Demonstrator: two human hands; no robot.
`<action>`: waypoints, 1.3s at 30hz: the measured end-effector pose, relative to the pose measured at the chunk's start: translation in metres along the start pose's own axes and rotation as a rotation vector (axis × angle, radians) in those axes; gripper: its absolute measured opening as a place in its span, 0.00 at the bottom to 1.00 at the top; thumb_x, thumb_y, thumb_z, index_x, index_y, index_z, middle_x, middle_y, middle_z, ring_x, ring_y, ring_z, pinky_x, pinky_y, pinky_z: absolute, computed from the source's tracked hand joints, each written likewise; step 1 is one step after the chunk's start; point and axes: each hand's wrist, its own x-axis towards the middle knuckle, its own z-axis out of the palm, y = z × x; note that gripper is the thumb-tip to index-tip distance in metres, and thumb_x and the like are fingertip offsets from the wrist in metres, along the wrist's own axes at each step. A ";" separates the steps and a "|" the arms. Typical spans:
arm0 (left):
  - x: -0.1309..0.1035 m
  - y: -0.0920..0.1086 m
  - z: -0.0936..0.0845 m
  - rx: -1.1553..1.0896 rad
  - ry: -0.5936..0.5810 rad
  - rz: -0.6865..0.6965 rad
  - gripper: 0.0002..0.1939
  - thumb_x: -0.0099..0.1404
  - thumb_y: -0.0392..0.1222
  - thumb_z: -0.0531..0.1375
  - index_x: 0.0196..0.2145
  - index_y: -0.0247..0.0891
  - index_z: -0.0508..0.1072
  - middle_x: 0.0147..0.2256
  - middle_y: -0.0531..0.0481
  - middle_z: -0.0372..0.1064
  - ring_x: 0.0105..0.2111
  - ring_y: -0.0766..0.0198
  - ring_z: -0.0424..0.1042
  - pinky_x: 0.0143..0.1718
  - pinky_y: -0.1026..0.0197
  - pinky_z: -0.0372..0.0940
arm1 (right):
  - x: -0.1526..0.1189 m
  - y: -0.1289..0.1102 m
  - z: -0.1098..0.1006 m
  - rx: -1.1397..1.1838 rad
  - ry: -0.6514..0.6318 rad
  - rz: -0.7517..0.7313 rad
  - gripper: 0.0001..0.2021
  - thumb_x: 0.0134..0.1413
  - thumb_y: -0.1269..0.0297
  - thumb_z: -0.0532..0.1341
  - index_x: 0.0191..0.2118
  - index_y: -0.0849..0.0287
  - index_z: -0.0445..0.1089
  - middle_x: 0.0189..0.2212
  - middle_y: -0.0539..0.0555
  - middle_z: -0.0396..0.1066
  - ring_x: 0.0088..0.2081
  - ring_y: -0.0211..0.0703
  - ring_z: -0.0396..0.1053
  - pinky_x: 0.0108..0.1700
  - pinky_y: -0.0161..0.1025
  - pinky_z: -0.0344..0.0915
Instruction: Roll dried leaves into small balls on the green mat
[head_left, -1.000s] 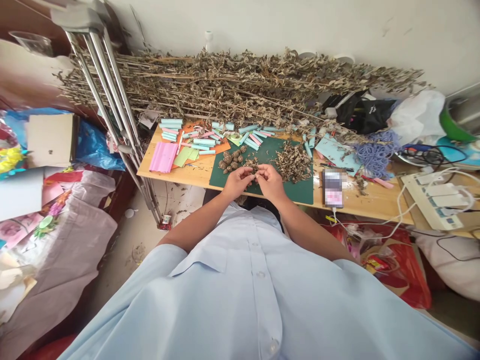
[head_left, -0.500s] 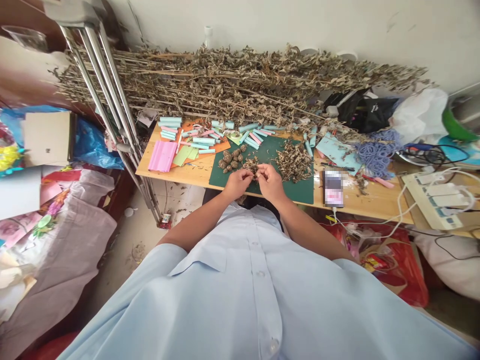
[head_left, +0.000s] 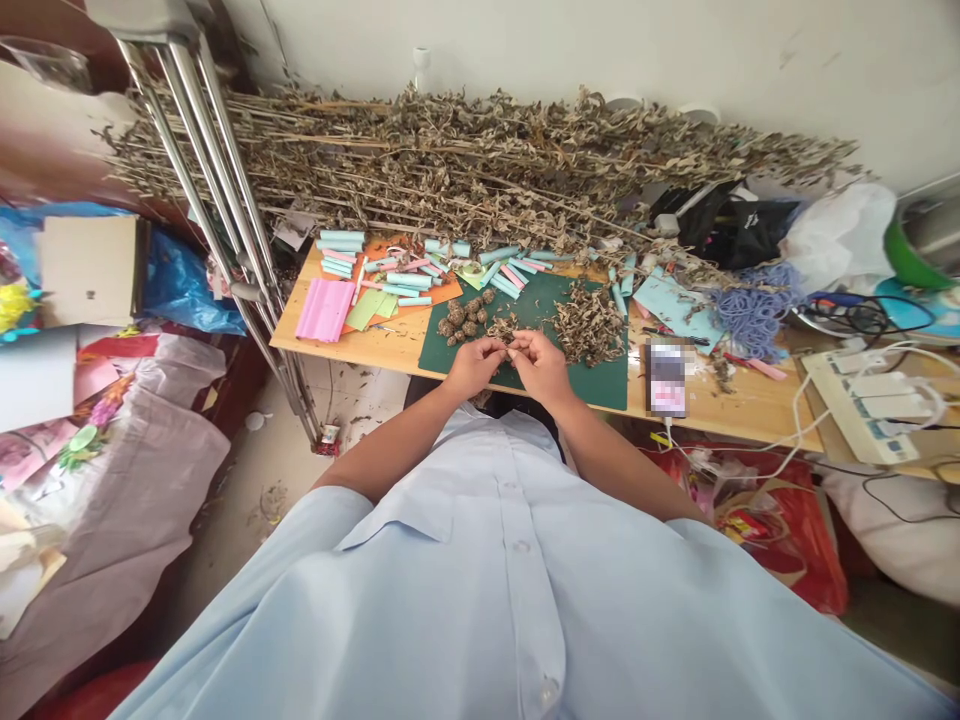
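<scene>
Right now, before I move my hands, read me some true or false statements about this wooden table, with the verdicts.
1. The rough brown balls lie on the dark green flat mat, nearer the left hand than the right hand. True.
2. The black phone with the white cable rests on the mat. False: the phone lies on the light wooden table, right of the mat.
3. The bright pink ridged paper is left of the mat. True.
4. The hands are far apart. False: their fingertips are close together.
5. The tangled lavender cord is left of the mat. False: the cord is on its right.
</scene>
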 end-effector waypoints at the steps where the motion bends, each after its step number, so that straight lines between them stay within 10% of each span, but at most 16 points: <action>1: 0.000 0.000 0.000 0.003 -0.003 0.004 0.10 0.63 0.43 0.59 0.35 0.35 0.77 0.26 0.54 0.69 0.23 0.70 0.65 0.26 0.66 0.60 | 0.000 0.000 0.001 -0.001 -0.006 0.000 0.18 0.57 0.60 0.61 0.53 0.52 0.71 0.41 0.53 0.77 0.37 0.44 0.75 0.46 0.46 0.74; 39: -0.002 0.007 -0.001 0.126 -0.033 0.046 0.11 0.65 0.43 0.56 0.27 0.36 0.72 0.23 0.54 0.65 0.26 0.68 0.62 0.29 0.64 0.56 | -0.002 -0.002 0.000 -0.103 0.014 -0.045 0.22 0.60 0.61 0.59 0.59 0.53 0.66 0.41 0.54 0.78 0.38 0.45 0.75 0.49 0.47 0.72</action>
